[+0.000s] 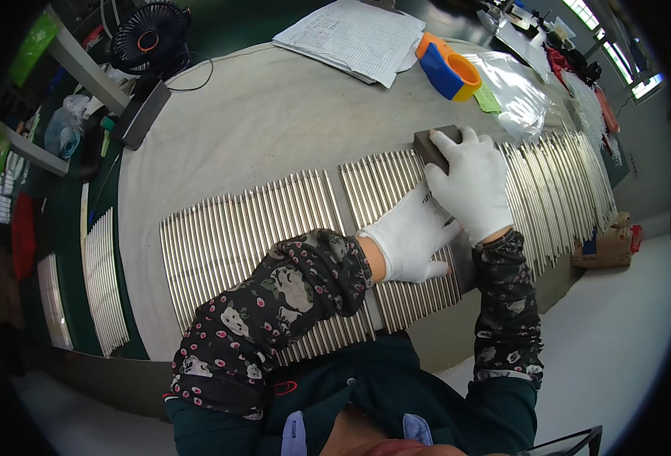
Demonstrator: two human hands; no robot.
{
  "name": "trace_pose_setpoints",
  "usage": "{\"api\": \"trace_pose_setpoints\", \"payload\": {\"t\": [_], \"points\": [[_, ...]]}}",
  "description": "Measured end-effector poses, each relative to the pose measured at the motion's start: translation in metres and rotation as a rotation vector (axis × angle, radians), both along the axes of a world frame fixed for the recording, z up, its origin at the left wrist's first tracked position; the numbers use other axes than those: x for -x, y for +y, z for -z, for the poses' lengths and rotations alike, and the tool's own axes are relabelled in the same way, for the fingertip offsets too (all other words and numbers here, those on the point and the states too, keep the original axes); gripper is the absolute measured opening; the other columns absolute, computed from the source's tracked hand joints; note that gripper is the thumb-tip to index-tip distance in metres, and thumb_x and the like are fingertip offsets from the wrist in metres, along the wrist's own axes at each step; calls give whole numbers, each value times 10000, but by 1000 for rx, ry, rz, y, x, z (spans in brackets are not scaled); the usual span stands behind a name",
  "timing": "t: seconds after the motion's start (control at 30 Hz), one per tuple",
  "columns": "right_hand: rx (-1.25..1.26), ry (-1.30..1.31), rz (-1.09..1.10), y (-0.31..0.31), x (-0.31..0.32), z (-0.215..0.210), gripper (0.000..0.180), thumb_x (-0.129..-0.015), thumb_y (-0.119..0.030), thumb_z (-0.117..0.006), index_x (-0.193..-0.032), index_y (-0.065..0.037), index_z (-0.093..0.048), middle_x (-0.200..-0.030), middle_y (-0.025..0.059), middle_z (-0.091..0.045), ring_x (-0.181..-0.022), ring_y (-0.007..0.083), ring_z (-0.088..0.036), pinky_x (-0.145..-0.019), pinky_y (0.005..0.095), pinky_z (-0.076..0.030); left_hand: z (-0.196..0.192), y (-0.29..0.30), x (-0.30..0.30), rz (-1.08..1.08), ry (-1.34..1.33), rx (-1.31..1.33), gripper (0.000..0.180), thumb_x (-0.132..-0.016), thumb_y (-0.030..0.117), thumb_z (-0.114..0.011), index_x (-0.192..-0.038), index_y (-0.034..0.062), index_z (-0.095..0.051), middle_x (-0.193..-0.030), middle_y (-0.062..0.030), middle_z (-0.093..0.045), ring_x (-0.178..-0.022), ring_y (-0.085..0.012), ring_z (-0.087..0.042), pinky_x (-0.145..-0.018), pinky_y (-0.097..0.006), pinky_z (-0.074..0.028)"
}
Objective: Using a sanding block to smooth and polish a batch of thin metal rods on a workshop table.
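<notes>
My right hand (474, 182), in a white glove, grips the far end of a dark grey block-like bar (431, 146). The bar runs toward me beneath my hands, and its near end (464, 266) shows below them. My left hand (413, 237), also gloved in white, lies flat over a row of thin silver metal rods (385, 178), against the bar's left side. Its thumb is stretched out, while some fingertips are hidden beside my right hand. Another row of rods (236, 235) lies left of it, and a more uneven row (556, 197) lies right of the bar.
Papers (354, 38), an orange-and-blue tape dispenser (448, 68) and clear plastic bags (514, 91) lie along the far side of the cloth-covered table (236, 129). A black fan (149, 39) stands far left. More rods (103, 281) rest at the left edge.
</notes>
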State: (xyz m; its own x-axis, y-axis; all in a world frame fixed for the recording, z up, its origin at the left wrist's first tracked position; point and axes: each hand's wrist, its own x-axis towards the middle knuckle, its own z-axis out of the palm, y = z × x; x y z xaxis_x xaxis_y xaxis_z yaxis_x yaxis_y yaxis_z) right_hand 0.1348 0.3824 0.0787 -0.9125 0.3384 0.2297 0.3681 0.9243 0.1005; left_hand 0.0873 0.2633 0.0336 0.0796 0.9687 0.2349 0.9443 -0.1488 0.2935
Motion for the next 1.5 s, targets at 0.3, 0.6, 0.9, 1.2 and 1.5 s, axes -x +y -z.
{"api": "trace_pose_setpoints", "payload": {"t": [0.3, 0.6, 0.9, 1.2, 1.5], "points": [[49, 28, -104, -14, 5, 2, 457, -739, -276, -632, -1172, -137, -664, -1118, 241, -613, -952, 352, -600, -839, 420, -494, 5, -1, 0, 9, -76, 132, 563, -827, 474, -597, -1139, 6, -620, -1101, -185, -629, -1134, -355, -540, -1047, -463, -351], [72, 102, -216, -22, 5, 13, 474, -737, -270, -648, -1192, -139, -660, -1163, 237, -599, -974, 357, -595, -818, 420, -504, 7, -5, -1, -30, -194, 297, 547, -830, 448, -612, -1148, 3, -608, -1183, -181, -598, -1180, -374, -502, -1055, -474, -337], [69, 115, -286, -25, 4, 22, 441, -727, -240, -643, -1154, -140, -680, -1142, 237, -607, -961, 348, -597, -827, 422, -499, 6, -3, 0, -20, -106, 293, 543, -823, 453, -611, -1124, 2, -616, -1143, -179, -612, -1161, -354, -517, -1043, -492, -340], [65, 80, -236, -20, 6, 21, 476, -727, -246, -644, -1193, -148, -658, -1145, 232, -607, -964, 353, -589, -841, 426, -492, 6, -1, 0, -37, -178, 403, 643, -856, 537, -532, -1295, 69, -566, -1252, -132, -556, -1257, -263, -433, -1111, -447, -230], [19, 210, -112, 21, -18, 8, 489, -734, -218, -644, -1211, -111, -646, -1211, 247, -580, -1013, 370, -581, -906, 432, -472, -1, -24, -2, -2, 85, -18, 704, -807, 527, -615, -1307, 42, -515, -1350, -165, -460, -1311, -299, -373, -1129, -499, -202]]}}
